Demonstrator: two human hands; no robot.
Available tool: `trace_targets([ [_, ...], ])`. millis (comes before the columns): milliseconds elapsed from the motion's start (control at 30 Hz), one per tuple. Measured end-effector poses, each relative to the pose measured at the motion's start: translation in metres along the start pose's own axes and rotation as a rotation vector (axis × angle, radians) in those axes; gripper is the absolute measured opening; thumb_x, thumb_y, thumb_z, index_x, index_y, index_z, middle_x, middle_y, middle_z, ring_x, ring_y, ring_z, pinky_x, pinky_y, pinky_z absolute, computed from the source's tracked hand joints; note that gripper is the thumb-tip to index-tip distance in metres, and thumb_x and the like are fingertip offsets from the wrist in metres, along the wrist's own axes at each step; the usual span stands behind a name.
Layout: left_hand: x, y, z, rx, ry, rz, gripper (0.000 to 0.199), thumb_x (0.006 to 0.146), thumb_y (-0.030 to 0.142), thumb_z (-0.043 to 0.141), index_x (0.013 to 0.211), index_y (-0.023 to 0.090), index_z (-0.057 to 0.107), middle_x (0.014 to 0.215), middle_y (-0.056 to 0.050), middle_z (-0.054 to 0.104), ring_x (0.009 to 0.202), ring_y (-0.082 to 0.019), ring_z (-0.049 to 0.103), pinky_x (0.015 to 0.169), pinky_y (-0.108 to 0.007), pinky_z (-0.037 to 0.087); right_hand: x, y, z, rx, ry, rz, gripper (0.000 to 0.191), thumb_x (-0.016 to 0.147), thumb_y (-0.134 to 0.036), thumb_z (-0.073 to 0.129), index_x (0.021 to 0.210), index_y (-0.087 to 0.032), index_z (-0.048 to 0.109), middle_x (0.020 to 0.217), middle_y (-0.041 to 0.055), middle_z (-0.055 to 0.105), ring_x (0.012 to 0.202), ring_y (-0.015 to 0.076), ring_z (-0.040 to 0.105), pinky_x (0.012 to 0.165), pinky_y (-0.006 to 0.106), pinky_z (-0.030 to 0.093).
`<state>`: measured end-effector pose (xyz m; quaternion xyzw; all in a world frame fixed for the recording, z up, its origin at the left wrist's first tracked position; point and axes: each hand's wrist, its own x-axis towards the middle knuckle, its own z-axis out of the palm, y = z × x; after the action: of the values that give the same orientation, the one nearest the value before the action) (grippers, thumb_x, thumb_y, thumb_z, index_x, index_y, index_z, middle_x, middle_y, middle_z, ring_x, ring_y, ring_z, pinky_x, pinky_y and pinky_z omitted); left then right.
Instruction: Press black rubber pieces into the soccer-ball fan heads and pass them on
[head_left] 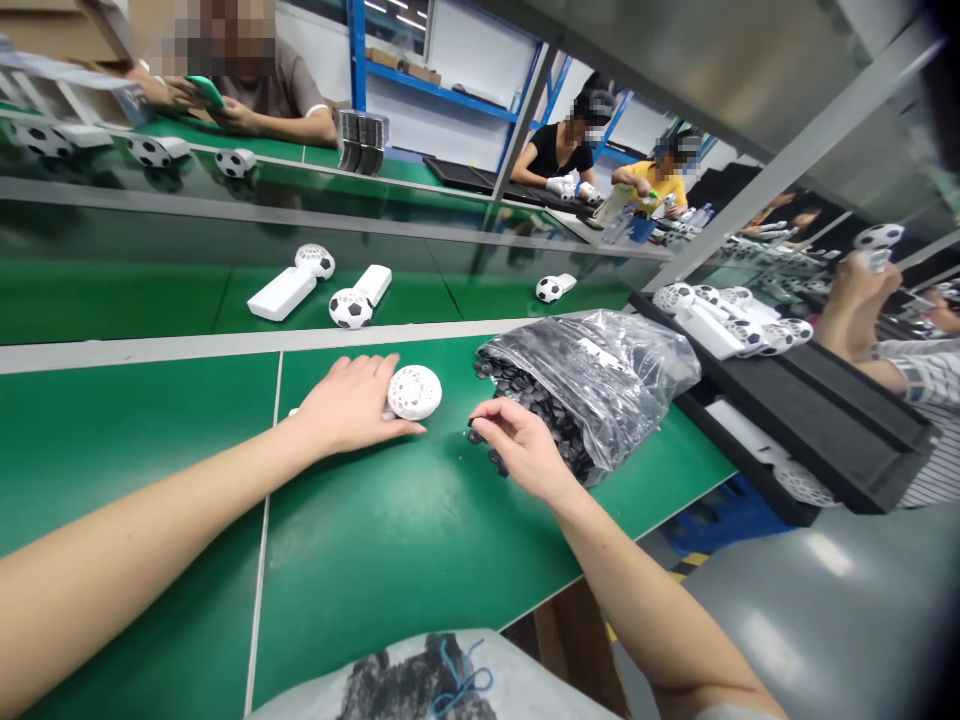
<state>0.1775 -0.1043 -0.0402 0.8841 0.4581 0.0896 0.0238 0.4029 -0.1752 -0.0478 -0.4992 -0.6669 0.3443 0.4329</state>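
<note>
My left hand [349, 403] lies closed over the handle of a white handheld fan [415, 392] on the green tabletop. The fan's round vented head, without black patches on the side I see, sticks out past my fingers; most of the handle is covered. Just right of it, my right hand [521, 445] pinches a small black piece [474, 432] between thumb and fingertips. Behind and beside that hand is a clear plastic bag [615, 370], its open mouth showing many small black pieces [525, 385]. Another black piece [498, 462] is under my right fingers.
Past the pale table edge, football-patterned fans [351, 307] lie on a green belt [450, 290]. At right, black trays [825, 410] hold more fans [739, 315]. A person [277, 90] opposite holds a green phone; co-workers sit farther back, and another's arm [855, 300] shows at right.
</note>
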Motion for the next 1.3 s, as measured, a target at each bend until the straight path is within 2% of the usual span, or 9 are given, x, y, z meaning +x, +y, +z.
trace_targets([
  [67, -0.005, 0.003, -0.001, -0.059, 0.051, 0.102, 0.078, 0.077, 0.058, 0.047, 0.136, 0.016, 0.022, 0.125, -0.015, 0.044, 0.105, -0.03, 0.049, 0.086, -0.038, 0.037, 0.001, 0.003, 0.002, 0.058, 0.032, 0.019, 0.017, 0.082, -0.034, 0.057, 0.083, -0.018, 0.059, 0.077, 0.0019, 0.057, 0.067, 0.015, 0.053, 0.062, 0.025, 0.045],
  [133, -0.007, 0.005, -0.002, -0.134, 0.024, 0.195, 0.072, 0.082, 0.052, 0.044, 0.139, 0.022, 0.013, 0.134, -0.012, 0.035, 0.104, -0.027, 0.049, 0.086, -0.036, 0.038, 0.002, 0.005, 0.004, 0.109, 0.051, 0.028, 0.016, 0.082, -0.035, 0.058, 0.083, -0.018, 0.058, 0.076, 0.0013, 0.057, 0.065, 0.0147, 0.053, 0.061, 0.025, 0.045],
  [267, 0.001, 0.012, -0.002, -0.179, -0.046, 0.163, 0.061, 0.084, 0.059, 0.034, 0.134, 0.025, 0.027, 0.125, -0.009, 0.043, 0.092, -0.025, 0.054, 0.082, -0.038, 0.04, 0.001, 0.01, 0.006, 0.14, 0.051, 0.033, 0.017, 0.08, -0.035, 0.061, 0.082, -0.019, 0.058, 0.076, 0.001, 0.057, 0.067, 0.0153, 0.054, 0.063, 0.026, 0.046],
  [400, 0.011, 0.022, 0.001, -0.127, -0.091, 0.175, 0.052, 0.083, 0.058, 0.038, 0.124, 0.026, 0.041, 0.112, -0.007, 0.051, 0.083, -0.024, 0.055, 0.077, -0.037, 0.041, -0.001, 0.009, 0.006, 0.13, 0.064, 0.026, 0.015, 0.081, -0.033, 0.061, 0.083, -0.019, 0.059, 0.077, 0.0012, 0.058, 0.068, 0.0155, 0.053, 0.064, 0.027, 0.046],
  [600, 0.004, 0.03, 0.007, -0.111, -0.04, 0.134, 0.065, 0.073, 0.048, 0.057, 0.127, 0.019, 0.035, 0.112, -0.01, 0.052, 0.104, -0.028, 0.048, 0.083, -0.039, 0.038, 0.0, 0.003, 0.009, -0.04, 0.048, -0.144, 0.002, 0.08, -0.022, 0.063, 0.08, -0.021, 0.065, 0.09, 0.0038, 0.054, 0.083, 0.018, 0.052, 0.064, 0.026, 0.044],
  [767, -0.004, 0.039, 0.008, -0.148, -0.051, 0.073, 0.064, 0.075, 0.05, 0.052, 0.127, 0.017, 0.035, 0.117, -0.012, 0.053, 0.103, -0.029, 0.049, 0.082, -0.042, 0.039, 0.003, -0.001, 0.022, -0.175, 0.0, -0.221, 0.009, 0.077, -0.014, 0.068, 0.078, -0.022, 0.065, 0.1, 0.003, 0.049, 0.1, 0.0206, 0.047, 0.092, 0.036, 0.038],
  [967, -0.001, 0.033, 0.002, -0.288, -0.124, 0.053, 0.07, 0.07, 0.058, 0.053, 0.126, 0.018, 0.04, 0.126, -0.011, 0.05, 0.109, -0.029, 0.051, 0.086, -0.039, 0.041, 0.004, 0.002, 0.032, -0.269, 0.041, -0.247, 0.014, 0.074, -0.014, 0.071, 0.072, -0.02, 0.059, 0.106, 0.0036, 0.048, 0.106, 0.0227, 0.045, 0.096, 0.04, 0.034],
  [1133, 0.0, 0.028, 0.002, -0.33, -0.108, 0.041, 0.063, 0.07, 0.056, 0.055, 0.123, 0.023, 0.045, 0.124, -0.007, 0.054, 0.107, -0.028, 0.054, 0.082, -0.035, 0.045, 0.005, 0.009, 0.033, -0.168, 0.032, -0.151, 0.033, 0.074, -0.023, 0.072, 0.097, -0.021, 0.049, 0.126, 0.0066, 0.042, 0.116, 0.0238, 0.041, 0.099, 0.04, 0.035],
  [1300, 0.0, 0.028, 0.004, -0.343, -0.095, 0.011, 0.066, 0.068, 0.054, 0.057, 0.124, 0.023, 0.044, 0.125, -0.005, 0.054, 0.107, -0.027, 0.054, 0.085, -0.035, 0.045, 0.004, 0.01, 0.035, -0.165, -0.048, -0.094, 0.054, 0.078, -0.025, 0.067, 0.123, -0.021, 0.038, 0.12, 0.0071, 0.049, 0.109, 0.0227, 0.048, 0.096, 0.037, 0.039],
])
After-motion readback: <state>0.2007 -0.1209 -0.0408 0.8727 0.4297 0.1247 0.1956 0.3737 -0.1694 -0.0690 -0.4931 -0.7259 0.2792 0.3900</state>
